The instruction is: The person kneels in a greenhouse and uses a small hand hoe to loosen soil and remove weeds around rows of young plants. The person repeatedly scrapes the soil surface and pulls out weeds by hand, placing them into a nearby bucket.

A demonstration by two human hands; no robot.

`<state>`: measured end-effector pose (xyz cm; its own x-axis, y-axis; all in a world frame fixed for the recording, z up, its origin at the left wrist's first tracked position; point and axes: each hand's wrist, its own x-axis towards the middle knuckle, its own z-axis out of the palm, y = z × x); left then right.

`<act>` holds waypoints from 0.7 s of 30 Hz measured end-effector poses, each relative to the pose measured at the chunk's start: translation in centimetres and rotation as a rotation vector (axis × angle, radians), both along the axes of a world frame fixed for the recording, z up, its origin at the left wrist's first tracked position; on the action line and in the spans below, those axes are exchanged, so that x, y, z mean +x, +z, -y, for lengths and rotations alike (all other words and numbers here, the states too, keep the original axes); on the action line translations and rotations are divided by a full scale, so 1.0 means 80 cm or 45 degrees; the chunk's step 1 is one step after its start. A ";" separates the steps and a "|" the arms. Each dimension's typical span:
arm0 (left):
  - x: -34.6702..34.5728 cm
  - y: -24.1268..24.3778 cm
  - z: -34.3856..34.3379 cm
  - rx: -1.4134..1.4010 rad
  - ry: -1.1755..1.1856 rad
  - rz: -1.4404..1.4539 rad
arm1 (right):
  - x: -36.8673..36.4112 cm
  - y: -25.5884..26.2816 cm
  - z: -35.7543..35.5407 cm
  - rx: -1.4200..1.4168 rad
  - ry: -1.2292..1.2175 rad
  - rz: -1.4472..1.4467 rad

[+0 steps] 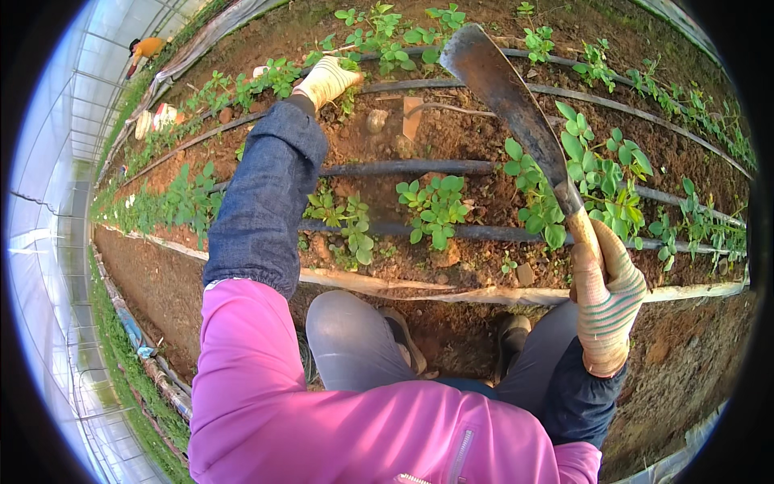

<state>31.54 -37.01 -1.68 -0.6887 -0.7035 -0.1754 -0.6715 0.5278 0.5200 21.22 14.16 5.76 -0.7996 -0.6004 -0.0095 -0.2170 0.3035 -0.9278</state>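
Observation:
In a striped knit work glove, my right hand (pixel 604 296) grips the short wooden handle of a hand hoe (pixel 514 103), its rusty metal blade raised over the bed towards the top of the view. My left hand (pixel 329 78), also gloved, reaches to the far side of the bed and is closed around some small green leaves (pixel 347 100). Its fingertips are partly hidden by the glove and leaves. Nearer to me, a low leafy plant (pixel 432 209) grows beside the hoe, and a taller leafy plant (pixel 604 163) stands right of the blade.
Black drip hoses (pixel 411 167) run along the soil bed, with rows of leafy plants between them. A pale plastic edging (pixel 502 295) borders the bed before my knees. A stone (pixel 377 121) and a flat brown shard (pixel 412 118) lie on the soil. Another person (pixel 147 48) bends at the far left.

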 end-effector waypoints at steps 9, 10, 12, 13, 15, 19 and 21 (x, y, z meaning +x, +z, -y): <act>-0.053 -0.040 -0.012 -0.412 0.048 0.268 | 0.004 0.002 0.003 0.030 -0.001 -0.012; -0.057 -0.043 -0.009 -0.474 0.044 0.368 | 0.005 0.001 0.004 0.027 0.010 0.001; -0.059 -0.049 -0.009 -0.563 0.039 0.420 | 0.003 0.000 0.004 0.021 0.017 0.020; -0.055 -0.038 -0.010 -0.423 0.012 0.393 | 0.003 0.001 0.003 0.009 -0.002 0.026; -0.030 -0.005 0.005 -0.143 -0.041 0.345 | 0.003 0.001 0.000 -0.014 -0.038 0.042; 0.073 0.017 0.082 -0.298 0.365 0.442 | 0.007 -0.003 0.001 -0.045 -0.027 -0.011; 0.086 0.003 0.089 -0.437 0.368 0.312 | 0.009 -0.009 0.002 -0.041 -0.008 -0.053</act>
<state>38.43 -44.12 -1.42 -0.4251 -0.9045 -0.0324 -0.8958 0.4153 0.1584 21.94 14.01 5.02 -0.8026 -0.5950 0.0432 -0.2541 0.2753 -0.9272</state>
